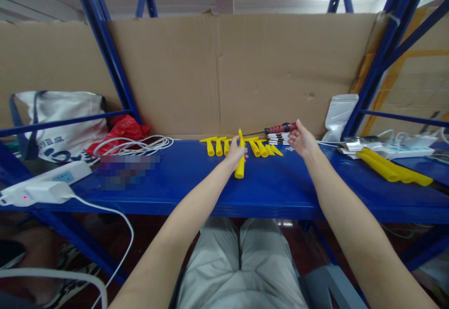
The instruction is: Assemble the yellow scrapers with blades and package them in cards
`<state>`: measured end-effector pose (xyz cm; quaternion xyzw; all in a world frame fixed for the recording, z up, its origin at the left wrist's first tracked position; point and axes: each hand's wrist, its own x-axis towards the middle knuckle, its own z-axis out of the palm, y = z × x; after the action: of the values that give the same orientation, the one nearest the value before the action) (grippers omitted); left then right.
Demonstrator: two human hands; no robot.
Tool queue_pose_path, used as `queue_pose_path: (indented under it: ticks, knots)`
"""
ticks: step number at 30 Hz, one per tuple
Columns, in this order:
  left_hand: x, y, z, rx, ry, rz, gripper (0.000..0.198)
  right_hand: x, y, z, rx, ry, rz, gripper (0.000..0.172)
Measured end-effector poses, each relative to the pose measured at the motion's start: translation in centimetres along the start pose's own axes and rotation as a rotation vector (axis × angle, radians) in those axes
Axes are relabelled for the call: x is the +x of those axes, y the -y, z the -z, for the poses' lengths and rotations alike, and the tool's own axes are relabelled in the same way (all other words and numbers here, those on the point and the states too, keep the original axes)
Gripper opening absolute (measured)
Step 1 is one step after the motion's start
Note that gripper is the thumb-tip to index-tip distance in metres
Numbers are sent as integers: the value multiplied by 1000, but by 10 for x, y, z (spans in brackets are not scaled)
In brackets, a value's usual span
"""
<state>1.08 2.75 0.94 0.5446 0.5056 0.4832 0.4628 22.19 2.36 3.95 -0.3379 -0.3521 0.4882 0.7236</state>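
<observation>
My left hand [234,152] is closed round a yellow plastic tube [240,161], held nearly upright over the blue shelf [266,187]. My right hand [302,140] grips the red and black handle of a screwdriver [278,128], whose shaft points left toward the tube's top end. Behind the hands a row of several short yellow T-shaped pieces [217,146] lies on the shelf. A small stack of white and black flat items [278,138] sits under the screwdriver.
Long yellow tubes [393,168] lie at the right beside a white power strip [407,151] and a silvery bag [338,114]. On the left are coiled white cable [140,145], a red bag [121,128], a white tote bag [65,121] and power strips [45,185]. Cardboard backs the shelf.
</observation>
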Motion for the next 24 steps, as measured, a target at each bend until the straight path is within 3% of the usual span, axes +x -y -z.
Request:
queue_pose_path:
  ticks: [8,24]
  knots:
    - [-3,-3,0,-3,5,-1,71,-4,1,-3,21,-20,-79,34]
    - [0,0,-1,4,12,3,73,-3,2,-2,-4,-10,4,26]
